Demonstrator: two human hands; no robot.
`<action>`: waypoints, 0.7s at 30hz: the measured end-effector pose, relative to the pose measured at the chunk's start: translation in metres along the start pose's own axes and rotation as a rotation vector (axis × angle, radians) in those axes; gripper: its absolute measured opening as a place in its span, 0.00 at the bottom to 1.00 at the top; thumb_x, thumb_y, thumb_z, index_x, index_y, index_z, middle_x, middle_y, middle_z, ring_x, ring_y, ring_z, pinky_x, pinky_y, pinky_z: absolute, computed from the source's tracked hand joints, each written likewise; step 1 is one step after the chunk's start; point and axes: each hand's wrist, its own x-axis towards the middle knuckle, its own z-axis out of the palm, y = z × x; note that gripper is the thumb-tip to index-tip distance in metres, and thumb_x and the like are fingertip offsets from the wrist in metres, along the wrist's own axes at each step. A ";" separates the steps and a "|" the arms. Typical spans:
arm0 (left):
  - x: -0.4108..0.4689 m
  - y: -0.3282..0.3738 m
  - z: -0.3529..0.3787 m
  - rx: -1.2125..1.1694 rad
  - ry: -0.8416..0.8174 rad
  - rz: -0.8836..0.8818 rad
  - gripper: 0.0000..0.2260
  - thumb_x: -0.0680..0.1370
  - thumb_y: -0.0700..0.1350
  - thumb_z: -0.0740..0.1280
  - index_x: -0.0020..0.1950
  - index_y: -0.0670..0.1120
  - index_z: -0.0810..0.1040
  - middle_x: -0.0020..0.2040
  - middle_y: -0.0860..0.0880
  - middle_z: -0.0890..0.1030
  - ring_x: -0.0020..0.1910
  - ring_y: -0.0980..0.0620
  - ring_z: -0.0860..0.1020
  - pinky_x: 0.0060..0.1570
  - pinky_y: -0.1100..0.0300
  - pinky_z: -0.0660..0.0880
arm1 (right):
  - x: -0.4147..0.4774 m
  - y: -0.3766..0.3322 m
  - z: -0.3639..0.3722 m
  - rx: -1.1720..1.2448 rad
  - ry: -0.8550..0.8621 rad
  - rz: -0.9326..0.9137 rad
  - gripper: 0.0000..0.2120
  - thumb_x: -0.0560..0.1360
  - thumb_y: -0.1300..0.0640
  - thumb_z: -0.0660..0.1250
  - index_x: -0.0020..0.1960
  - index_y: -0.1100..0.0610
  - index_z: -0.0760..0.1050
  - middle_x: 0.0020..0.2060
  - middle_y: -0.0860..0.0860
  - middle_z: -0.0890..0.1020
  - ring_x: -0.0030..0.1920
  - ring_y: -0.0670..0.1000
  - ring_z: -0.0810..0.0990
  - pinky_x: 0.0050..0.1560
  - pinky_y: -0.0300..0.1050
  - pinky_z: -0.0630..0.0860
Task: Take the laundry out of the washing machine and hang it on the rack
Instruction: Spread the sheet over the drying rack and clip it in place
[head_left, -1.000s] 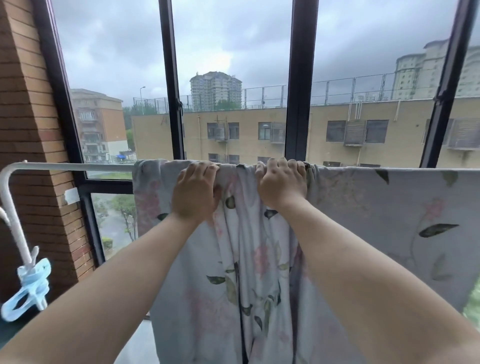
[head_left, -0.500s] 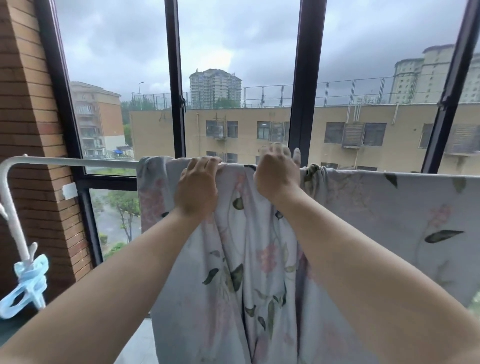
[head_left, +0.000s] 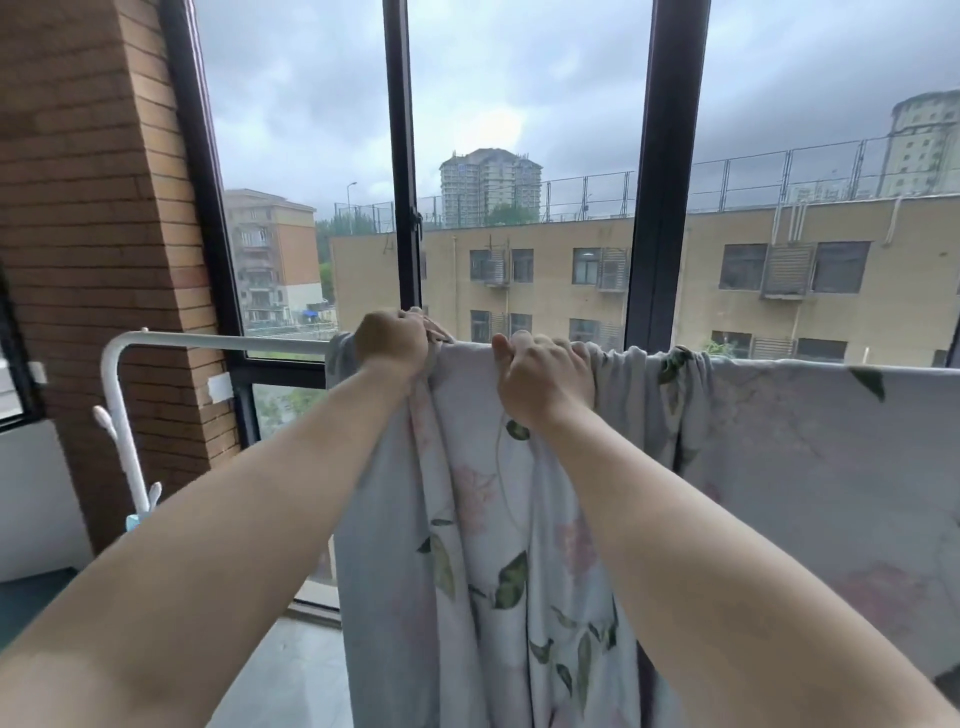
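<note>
A brick wall stands at far left. The white rack rises beside it, and its top rail runs rightward in front of the window. The left hand is fisted on a gathered fold of the sheet at the rail, near the sheet's left edge. The floral sheet hangs over the rail and extends to the right edge of view. The right hand, near the left, grips the sheet's top, fingers curled over it, thumb raised.

Brick wall well left of the left hand, dark window frame and yellow building beyond it
</note>
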 end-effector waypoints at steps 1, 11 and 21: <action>0.010 -0.003 -0.004 -0.046 0.049 -0.106 0.13 0.80 0.46 0.63 0.55 0.38 0.82 0.56 0.40 0.83 0.57 0.42 0.79 0.50 0.61 0.71 | 0.000 0.001 0.000 -0.001 0.002 0.001 0.28 0.83 0.40 0.41 0.53 0.54 0.76 0.52 0.55 0.82 0.57 0.59 0.76 0.61 0.57 0.65; 0.047 -0.049 -0.018 -0.130 0.142 -0.293 0.17 0.75 0.51 0.68 0.53 0.37 0.81 0.54 0.39 0.83 0.54 0.41 0.81 0.56 0.48 0.79 | -0.002 0.007 0.004 -0.026 0.027 -0.015 0.26 0.83 0.42 0.42 0.52 0.54 0.76 0.52 0.55 0.82 0.56 0.59 0.75 0.60 0.56 0.63; 0.055 -0.063 -0.035 0.011 0.185 -0.242 0.15 0.80 0.49 0.64 0.54 0.38 0.80 0.54 0.39 0.82 0.53 0.39 0.80 0.49 0.55 0.74 | -0.001 -0.002 0.007 -0.027 0.068 0.009 0.22 0.82 0.47 0.46 0.50 0.55 0.76 0.52 0.55 0.82 0.55 0.59 0.75 0.60 0.54 0.62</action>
